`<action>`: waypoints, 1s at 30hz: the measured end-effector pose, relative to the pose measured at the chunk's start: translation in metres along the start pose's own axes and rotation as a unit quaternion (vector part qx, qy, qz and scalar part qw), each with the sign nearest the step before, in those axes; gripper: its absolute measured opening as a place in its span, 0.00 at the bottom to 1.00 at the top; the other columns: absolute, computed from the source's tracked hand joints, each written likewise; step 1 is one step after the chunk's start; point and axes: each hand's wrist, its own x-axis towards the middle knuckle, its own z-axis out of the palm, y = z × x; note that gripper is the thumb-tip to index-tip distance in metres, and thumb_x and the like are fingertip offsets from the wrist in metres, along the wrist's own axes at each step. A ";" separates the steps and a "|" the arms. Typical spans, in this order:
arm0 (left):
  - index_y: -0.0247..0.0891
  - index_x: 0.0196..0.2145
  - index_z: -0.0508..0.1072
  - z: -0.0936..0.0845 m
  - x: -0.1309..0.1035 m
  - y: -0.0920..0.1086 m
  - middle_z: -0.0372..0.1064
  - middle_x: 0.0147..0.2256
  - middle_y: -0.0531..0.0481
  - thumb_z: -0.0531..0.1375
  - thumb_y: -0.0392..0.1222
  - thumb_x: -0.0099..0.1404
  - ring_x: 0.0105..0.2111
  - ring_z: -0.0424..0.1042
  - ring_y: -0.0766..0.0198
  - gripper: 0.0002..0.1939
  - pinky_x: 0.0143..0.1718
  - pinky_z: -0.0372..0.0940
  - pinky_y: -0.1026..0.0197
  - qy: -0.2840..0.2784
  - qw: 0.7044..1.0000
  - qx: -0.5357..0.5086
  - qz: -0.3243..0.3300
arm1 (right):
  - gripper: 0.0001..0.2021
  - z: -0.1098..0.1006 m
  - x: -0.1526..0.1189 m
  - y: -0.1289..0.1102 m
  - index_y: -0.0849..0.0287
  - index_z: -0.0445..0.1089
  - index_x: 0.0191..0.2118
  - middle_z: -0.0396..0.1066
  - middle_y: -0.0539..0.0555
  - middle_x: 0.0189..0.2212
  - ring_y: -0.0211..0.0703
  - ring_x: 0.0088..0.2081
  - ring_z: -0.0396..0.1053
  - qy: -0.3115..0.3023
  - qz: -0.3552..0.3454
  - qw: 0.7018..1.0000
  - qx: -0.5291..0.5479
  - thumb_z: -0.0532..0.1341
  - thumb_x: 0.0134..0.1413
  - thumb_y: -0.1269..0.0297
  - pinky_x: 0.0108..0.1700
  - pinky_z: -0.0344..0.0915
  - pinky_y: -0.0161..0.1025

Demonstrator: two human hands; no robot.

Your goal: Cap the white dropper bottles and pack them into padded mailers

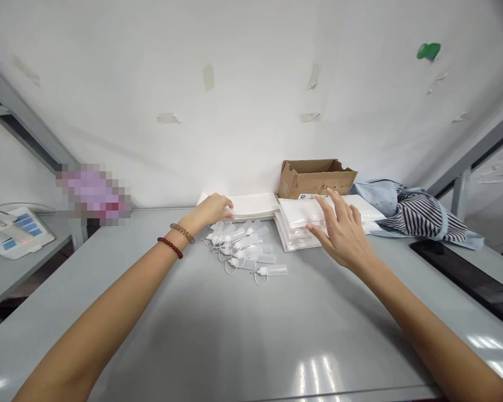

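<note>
Lying in a loose cluster just nearer than the left fingers and a little to their right, small clear bottles [248,242] with white caps and thin looped straps rest on a grey table [184,335], most overlapping and one set slightly apart at the near end. The left hand [213,211] is bent at the left end of a low stack of white sheets [255,206], its fingers curled down and close together with the thumb near them; whether they grip a sheet or any bottle, I cannot tell. Behind those fingers, at the wrist, sit a brown coiled band [182,233] and a dark red beaded bracelet [170,247]. The right hand [345,231] has its fingers spread apart, the thumb well away from the others, in front of and partly covering a pile of white packets [303,212] with shiny, clear edges; contact with the pile cannot be made out. Just beyond the right fingertips stands an open cardboard box [324,181], and to the right of those fingers lies a bundle of light blue and striped cloth [422,215], with a long black slab [464,279] nearer and farther right. Well to the left of the left fingers are a blurred purple item [92,192] and a white device with blue panels [27,229]
</note>
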 end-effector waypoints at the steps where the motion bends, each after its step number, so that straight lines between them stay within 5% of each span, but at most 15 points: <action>1: 0.36 0.44 0.76 -0.001 0.000 0.000 0.75 0.41 0.42 0.59 0.47 0.59 0.38 0.74 0.57 0.18 0.35 0.64 0.65 0.001 1.000 0.000 0.003 | 0.31 0.000 0.000 -0.001 0.60 0.43 0.65 0.45 0.71 0.63 0.62 0.63 0.46 0.010 -0.003 1.000 0.007 0.41 0.64 0.46 0.55 0.50 0.63; 6: 0.34 0.47 0.75 -0.002 -0.005 0.005 0.76 0.40 0.42 0.54 0.41 0.63 0.40 0.74 0.57 0.18 0.39 0.64 0.64 0.015 1.000 0.006 0.015 | 0.30 0.000 0.000 -0.003 0.58 0.38 0.66 0.43 0.71 0.64 0.63 0.63 0.46 0.041 -0.007 0.999 0.026 0.43 0.64 0.48 0.54 0.52 0.63; 14: 0.35 0.45 0.76 -0.001 -0.007 0.011 0.76 0.40 0.42 0.57 0.48 0.61 0.37 0.74 0.57 0.19 0.33 0.63 0.64 0.017 0.999 0.007 0.038 | 0.31 0.004 -0.002 -0.004 0.62 0.43 0.65 0.45 0.73 0.63 0.63 0.64 0.45 0.020 -0.012 1.000 0.001 0.42 0.64 0.48 0.55 0.51 0.62; 22: 0.38 0.24 0.77 -0.008 -0.010 0.025 0.72 0.22 0.44 0.53 0.34 0.60 0.26 0.72 0.58 0.14 0.26 0.56 0.61 0.002 0.996 0.058 0.062 | 0.30 0.006 -0.005 -0.007 0.58 0.40 0.65 0.44 0.71 0.64 0.63 0.64 0.44 -0.002 -0.016 1.000 0.007 0.41 0.64 0.47 0.55 0.49 0.64; 30: 0.33 0.44 0.70 -0.007 -0.008 0.034 0.70 0.41 0.46 0.56 0.44 0.67 0.38 0.71 0.61 0.13 0.40 0.68 0.54 -0.039 0.990 0.124 0.052 | 0.30 0.005 -0.005 -0.014 0.58 0.38 0.66 0.46 0.72 0.63 0.64 0.63 0.46 -0.008 -0.027 1.000 0.010 0.41 0.64 0.47 0.54 0.50 0.63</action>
